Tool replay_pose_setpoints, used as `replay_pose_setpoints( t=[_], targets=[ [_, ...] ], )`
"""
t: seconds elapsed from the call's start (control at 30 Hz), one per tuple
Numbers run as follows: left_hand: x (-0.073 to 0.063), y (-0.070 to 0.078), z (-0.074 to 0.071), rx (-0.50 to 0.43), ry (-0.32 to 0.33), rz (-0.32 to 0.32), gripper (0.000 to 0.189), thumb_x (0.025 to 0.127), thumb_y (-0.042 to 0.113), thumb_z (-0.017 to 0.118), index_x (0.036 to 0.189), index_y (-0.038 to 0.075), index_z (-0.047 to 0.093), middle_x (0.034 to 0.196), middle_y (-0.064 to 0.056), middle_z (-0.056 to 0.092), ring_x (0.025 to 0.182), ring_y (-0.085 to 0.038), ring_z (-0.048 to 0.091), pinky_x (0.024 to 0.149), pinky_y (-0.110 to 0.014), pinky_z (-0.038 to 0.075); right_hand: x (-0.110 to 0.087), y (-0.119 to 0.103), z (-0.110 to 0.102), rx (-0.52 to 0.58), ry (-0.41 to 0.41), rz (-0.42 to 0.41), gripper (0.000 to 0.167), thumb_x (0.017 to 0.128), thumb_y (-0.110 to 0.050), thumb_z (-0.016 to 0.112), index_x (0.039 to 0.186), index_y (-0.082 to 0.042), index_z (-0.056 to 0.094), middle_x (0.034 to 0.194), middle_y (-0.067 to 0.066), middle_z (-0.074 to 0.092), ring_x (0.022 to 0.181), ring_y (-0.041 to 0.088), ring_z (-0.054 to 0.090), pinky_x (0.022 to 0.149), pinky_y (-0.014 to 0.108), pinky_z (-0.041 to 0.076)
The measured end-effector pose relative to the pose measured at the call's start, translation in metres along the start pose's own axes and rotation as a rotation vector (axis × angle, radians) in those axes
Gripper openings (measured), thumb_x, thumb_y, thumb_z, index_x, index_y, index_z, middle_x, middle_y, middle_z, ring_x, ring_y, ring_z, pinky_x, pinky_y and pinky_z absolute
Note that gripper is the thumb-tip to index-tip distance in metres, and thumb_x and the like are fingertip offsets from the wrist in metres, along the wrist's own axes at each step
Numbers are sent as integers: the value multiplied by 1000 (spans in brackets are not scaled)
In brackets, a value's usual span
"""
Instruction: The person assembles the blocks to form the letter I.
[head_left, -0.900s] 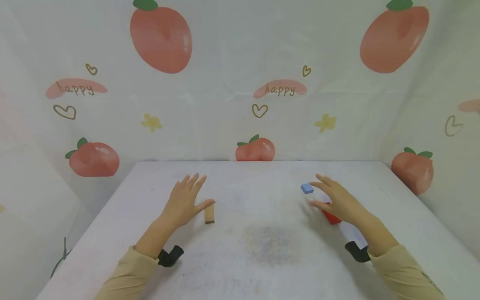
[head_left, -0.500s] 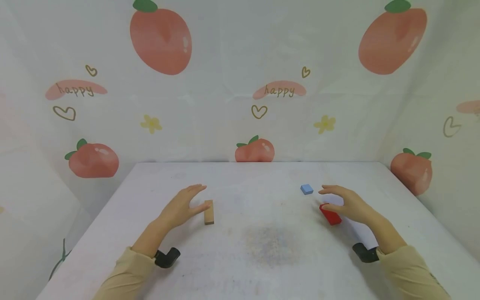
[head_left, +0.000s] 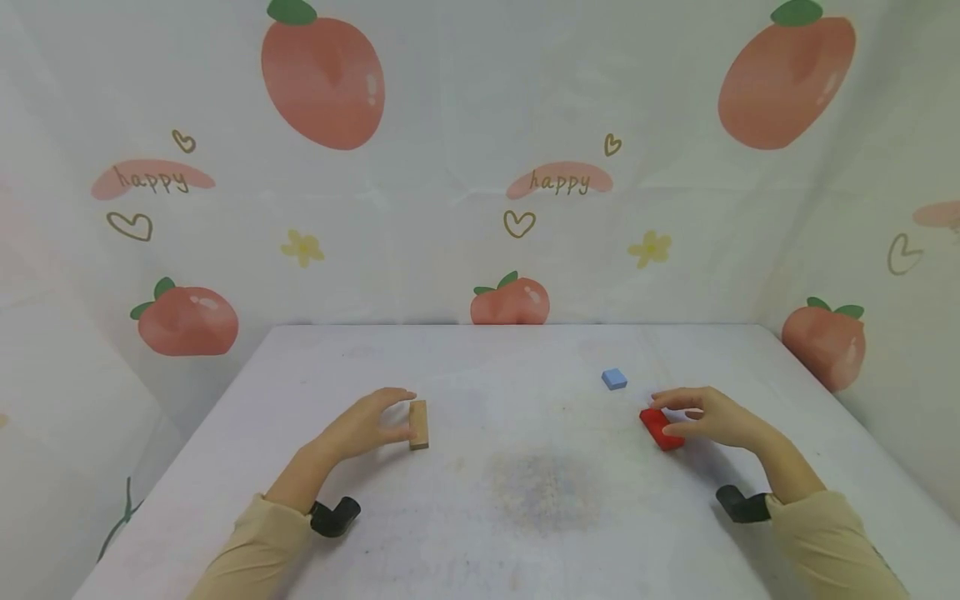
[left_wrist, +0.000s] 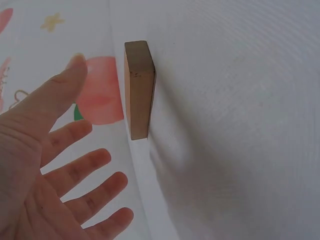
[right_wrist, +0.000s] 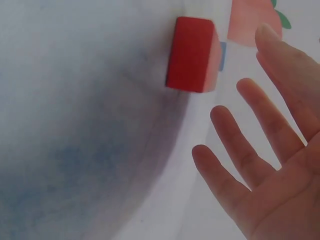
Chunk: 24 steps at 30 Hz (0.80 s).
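Observation:
My left hand [head_left: 367, 427] hovers over the left part of the table, fingers apart from the thumb, beside a tan wooden block [head_left: 421, 427]. In the left wrist view a gap shows between the hand [left_wrist: 55, 150] and the wooden block [left_wrist: 141, 95]. At the right, my right hand [head_left: 712, 415] hangs just above a red block [head_left: 658, 429], its thumb overlapping the block in the head view. The right wrist view has the spread fingers apart from the red block [right_wrist: 192, 55]. Neither hand holds anything.
A small blue block [head_left: 614, 379] lies behind the red one. The white table [head_left: 487, 375] ends at a fruit-printed cloth backdrop [head_left: 442, 167]. Black wrist mounts [head_left: 335, 517] stick out below both forearms.
Both hands have come down towards the blocks, and their fingers have bent more. The right hand has also drifted right. The blocks have stayed where they were.

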<state>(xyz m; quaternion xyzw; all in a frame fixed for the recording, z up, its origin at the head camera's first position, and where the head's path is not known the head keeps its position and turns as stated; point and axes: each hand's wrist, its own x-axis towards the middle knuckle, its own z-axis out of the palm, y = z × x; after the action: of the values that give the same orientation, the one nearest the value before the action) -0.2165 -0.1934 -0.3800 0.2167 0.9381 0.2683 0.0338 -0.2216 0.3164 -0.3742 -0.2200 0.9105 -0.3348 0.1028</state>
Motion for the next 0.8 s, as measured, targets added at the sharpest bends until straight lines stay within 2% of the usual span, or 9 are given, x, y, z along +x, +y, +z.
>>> replay_pose_setpoints(
  t=[0.3, 0.53, 0.8],
  targets=[
    [2, -4, 5, 16, -13, 56, 57, 81, 27, 71, 129, 3, 53, 133, -19, 52, 126, -40, 45, 104, -53, 36, -1, 10, 1, 6, -19, 82, 35, 81, -24, 70, 113, -8, 66, 132, 25, 52, 121, 48, 43, 90, 54, 48],
    [4, -6, 7, 5, -33, 9, 61, 79, 31, 73, 130, 4, 53, 135, -21, 50, 128, -40, 43, 106, -53, 34, 0, 12, 1, 3, -25, 78, 35, 81, -24, 71, 112, -9, 67, 131, 23, 54, 119, 45, 45, 90, 50, 50],
    [4, -4, 8, 13, -62, 13, 70, 76, 35, 75, 131, -1, 50, 135, -23, 48, 129, -42, 41, 107, -54, 32, 1, 12, 2, 4, -37, 70, 36, 82, -21, 70, 114, -6, 66, 130, 25, 53, 118, 45, 46, 89, 53, 49]
  ],
)
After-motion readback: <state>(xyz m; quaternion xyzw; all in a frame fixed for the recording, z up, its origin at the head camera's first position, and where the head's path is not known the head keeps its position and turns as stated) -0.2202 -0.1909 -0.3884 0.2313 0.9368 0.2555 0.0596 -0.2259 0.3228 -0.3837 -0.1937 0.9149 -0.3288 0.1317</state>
